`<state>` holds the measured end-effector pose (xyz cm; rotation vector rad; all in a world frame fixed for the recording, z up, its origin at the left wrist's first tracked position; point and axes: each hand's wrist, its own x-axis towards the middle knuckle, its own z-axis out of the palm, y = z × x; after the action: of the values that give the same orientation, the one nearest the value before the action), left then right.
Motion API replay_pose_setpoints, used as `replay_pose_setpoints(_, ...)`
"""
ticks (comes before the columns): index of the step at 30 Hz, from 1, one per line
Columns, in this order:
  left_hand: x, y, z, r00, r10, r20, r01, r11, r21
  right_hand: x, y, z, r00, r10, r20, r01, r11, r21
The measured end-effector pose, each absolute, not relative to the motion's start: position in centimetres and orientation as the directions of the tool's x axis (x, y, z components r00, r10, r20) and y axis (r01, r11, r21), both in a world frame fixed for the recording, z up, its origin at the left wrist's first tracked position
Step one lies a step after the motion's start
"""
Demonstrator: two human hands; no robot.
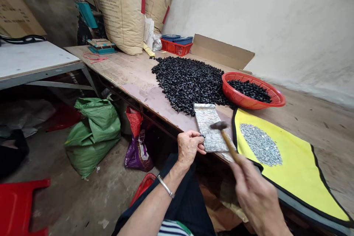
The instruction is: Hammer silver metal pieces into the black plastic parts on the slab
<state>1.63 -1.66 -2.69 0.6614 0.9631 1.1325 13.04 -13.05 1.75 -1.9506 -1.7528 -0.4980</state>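
Note:
My left hand (190, 145) pinches a small black part (203, 136) at the left edge of a worn, whitish slab (211, 132). In my right hand (256, 190) is a hammer (228, 142), gripped by its wooden handle. The hammer's metal head hovers over or rests on the slab; I cannot tell which. Behind the slab spreads a large heap of small black parts (190, 81). More of these black parts fill a red plastic basket (280, 99) at the right. Small shiny silver pieces (261, 143) lie in a patch on a yellow cloth (298, 162) with black edging.
Large paper sacks (121, 11) stand at the back of the wooden table (116, 68). Beside them is a red crate (174, 47) with blue trays. A cardboard strip (221, 51) leans on the wall. A green sack (94, 132) and red stool (22, 206) are on the floor.

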Motion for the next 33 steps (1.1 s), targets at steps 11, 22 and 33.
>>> replay_pose_setpoints(11,1.2,-1.4,-2.3,0.151,0.946,-0.286,-0.422,0.323,0.847,13.3,-13.3,1.6,0.028,0.831,0.556,1.000,-0.029,-0.007)
replay_pose_setpoints(22,1.0,-1.1,-2.3,0.170,0.949,-0.266,-0.386,0.312,0.868,12.4,-13.3,1.3,0.083,0.860,0.503,0.996,-0.082,-0.024)
replay_pose_setpoints(33,0.5,-0.9,-2.0,0.213,0.939,-0.271,-0.289,0.325,0.900,13.5,-13.4,1.7,0.092,0.845,0.527,0.995,-0.056,-0.085)
